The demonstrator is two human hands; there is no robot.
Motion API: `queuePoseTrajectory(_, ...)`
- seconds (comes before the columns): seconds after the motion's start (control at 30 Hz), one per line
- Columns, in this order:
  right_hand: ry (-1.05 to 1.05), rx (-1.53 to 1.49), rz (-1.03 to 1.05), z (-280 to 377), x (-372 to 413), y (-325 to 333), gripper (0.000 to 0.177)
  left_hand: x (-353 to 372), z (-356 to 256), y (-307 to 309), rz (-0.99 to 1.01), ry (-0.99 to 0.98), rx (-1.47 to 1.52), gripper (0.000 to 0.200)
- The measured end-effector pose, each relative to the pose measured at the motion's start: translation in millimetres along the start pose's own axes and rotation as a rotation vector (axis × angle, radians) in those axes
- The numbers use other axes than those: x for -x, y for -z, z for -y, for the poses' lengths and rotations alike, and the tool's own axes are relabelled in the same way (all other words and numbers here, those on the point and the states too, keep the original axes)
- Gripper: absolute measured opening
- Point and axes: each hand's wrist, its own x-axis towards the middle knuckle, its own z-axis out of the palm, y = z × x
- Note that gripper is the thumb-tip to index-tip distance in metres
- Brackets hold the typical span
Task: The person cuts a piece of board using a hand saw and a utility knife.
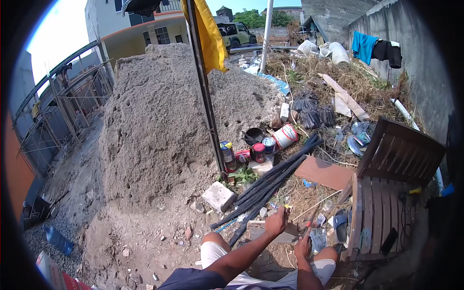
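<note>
My left hand (pixel 276 221) is closed, and a small yellow thing (pixel 288 207) shows at its fingers; its kind is too small to make out. Lower and to the right, my right hand (pixel 303 246) is closed around a thin brown stick-like tool (pixel 311 218) that points up and away. The two hands are apart, in front of my knees. Under and beside them lies a flat wooden block (pixel 273 232). A bundle of dark rods (pixel 275 186) lies just beyond my left hand. To the right of my right hand is a blue sandal (pixel 340 224).
A large sand heap (pixel 159 116) rises ahead, with a metal post (pixel 208 96) before it. Paint cans (pixel 258 152), a white bucket (pixel 285 137) and a concrete block (pixel 219 196) stand near its foot. A slatted wooden bench (pixel 382 208) is at right, near a brown board (pixel 325 172).
</note>
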Motion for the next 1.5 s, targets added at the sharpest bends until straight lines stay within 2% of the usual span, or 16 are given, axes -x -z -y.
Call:
queuePoseTrajectory(0.03,0.057,0.218,0.041,-17,2,-14,0.066,-4,4,3,-0.018,-0.028,0.012,0.026)
queuePoseTrajectory(0.1,-0.244,0.260,0.464,-48,-6,-51,0.056,-10,-1,20,0.003,-0.011,0.023,0.028)
queuePoseTrajectory(0.23,-0.324,0.209,0.482,-5,-12,3,0.048,-18,7,12,0.069,-0.047,0.302,0.030)
queuePoseTrajectory(0.3,-0.181,-0.419,-0.006,-4,-31,10,0.037,-14,2,9,0.024,-0.081,0.183,0.029)
queuePoseTrajectory(0.37,-0.080,-0.785,-0.281,14,-64,32,0.036,-15,-4,17,0.052,-0.078,0.228,0.029)
queuePoseTrajectory(0.4,-0.005,-1.037,-0.296,63,-71,81,0.038,-14,-7,21,0.066,-0.054,0.269,0.029)
queuePoseTrajectory(0.47,0.288,-1.168,-0.197,140,-87,160,0.052,-20,1,14,0.103,-0.032,0.245,0.029)
queuePoseTrajectory(0.53,0.576,-1.084,-0.125,225,-76,235,0.067,-22,-1,17,0.134,-0.011,0.272,0.030)
queuePoseTrajectory(0.67,1.309,-0.764,-0.176,328,-61,285,0.078,-31,9,6,0.087,-0.131,0.345,0.025)
queuePoseTrajectory(0.7,1.380,-0.726,-0.170,342,-53,284,0.079,-37,29,-12,0.046,-0.301,0.692,0.022)
queuePoseTrajectory(0.77,1.446,-0.645,-0.230,359,-47,271,0.080,-37,30,-14,0.060,-0.296,0.691,0.023)
queuePoseTrajectory(0.9,1.350,-0.697,-0.246,385,-35,259,0.081,-30,27,-14,0.018,-0.178,0.657,0.023)
queuePoseTrajectory(1.1,1.610,-0.860,0.086,450,-3,277,0.087,-16,17,-15,-0.091,0.041,0.611,0.024)
queuePoseTrajectory(1.27,1.783,-0.849,0.074,458,3,270,0.090,-16,12,-14,0.057,0.080,0.651,0.025)
queuePoseTrajectory(1.43,1.364,-0.996,0.483,418,-21,216,0.079,-15,7,-14,0.188,0.108,0.718,0.026)
queuePoseTrajectory(1.5,1.332,-0.989,0.468,415,-20,208,0.079,-15,4,-11,0.251,0.122,0.737,0.026)
